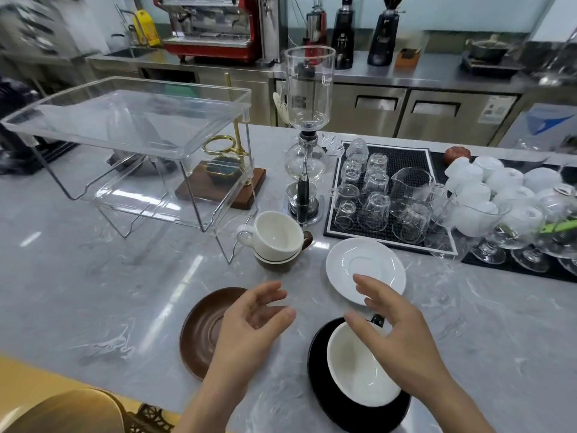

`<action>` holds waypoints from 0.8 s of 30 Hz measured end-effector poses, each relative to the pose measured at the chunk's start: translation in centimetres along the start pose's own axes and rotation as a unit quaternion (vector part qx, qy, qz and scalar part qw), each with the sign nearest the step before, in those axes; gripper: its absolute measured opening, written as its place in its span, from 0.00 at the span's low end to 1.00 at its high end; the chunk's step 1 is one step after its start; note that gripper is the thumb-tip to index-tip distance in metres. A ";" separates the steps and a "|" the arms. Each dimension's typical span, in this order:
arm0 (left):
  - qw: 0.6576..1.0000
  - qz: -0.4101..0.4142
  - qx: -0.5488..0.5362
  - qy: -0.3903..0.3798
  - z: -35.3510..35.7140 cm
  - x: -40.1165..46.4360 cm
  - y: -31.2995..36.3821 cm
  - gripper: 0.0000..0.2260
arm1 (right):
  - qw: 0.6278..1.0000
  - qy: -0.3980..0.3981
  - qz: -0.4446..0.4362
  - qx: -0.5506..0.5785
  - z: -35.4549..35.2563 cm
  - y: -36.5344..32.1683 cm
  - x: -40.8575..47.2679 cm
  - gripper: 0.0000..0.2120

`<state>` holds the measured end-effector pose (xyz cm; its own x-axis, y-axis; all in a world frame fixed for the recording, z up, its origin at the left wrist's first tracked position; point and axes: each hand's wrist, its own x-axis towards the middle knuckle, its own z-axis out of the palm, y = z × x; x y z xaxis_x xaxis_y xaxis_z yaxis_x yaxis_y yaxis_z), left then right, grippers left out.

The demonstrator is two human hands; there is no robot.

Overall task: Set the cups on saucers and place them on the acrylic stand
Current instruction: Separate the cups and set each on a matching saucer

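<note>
A black cup with a white inside point(359, 367) sits on a black saucer point(324, 398) near the counter's front edge. My right hand point(402, 342) hovers just over that cup, fingers spread, holding nothing. To the left, my left hand point(249, 326) is open above a brown saucer point(199, 332). A bare white saucer point(365, 267) lies behind my right hand. Further back a white cup point(274, 237) is stacked inside a brown cup point(281, 264). The two-tier acrylic stand point(131, 120) rises at the left rear, both shelves bare.
A glass siphon coffee maker point(307, 135) stands behind the stacked cups. A black mat point(402, 157) with several upturned glasses and pitchers lies to the right, white cups point(499, 179) beyond it. A brass dripper on a wooden base point(224, 182) sits behind the stand.
</note>
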<state>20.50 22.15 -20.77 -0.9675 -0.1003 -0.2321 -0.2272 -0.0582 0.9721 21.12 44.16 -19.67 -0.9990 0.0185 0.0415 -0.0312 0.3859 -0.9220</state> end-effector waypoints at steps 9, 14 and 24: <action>1.000 0.018 0.000 0.021 -1.2 1.7 0.2 0.16 | 1.000 -0.028 -0.004 -0.004 0.5 0.1 2.3 0.22; 0.997 0.044 0.030 0.059 -2.0 3.6 0.4 0.17 | 0.998 -0.053 -0.008 -0.022 1.0 0.2 4.8 0.22; 0.982 0.079 0.140 0.102 -2.8 6.6 1.4 0.28 | 0.988 -0.107 -0.053 -0.095 2.3 -0.3 10.8 0.29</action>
<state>14.12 18.66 -21.04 -0.9571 -0.2853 -0.0511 -0.1251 0.2473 0.9608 10.25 42.08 -19.84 -0.9749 -0.2201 0.0333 -0.1506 0.5417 -0.8270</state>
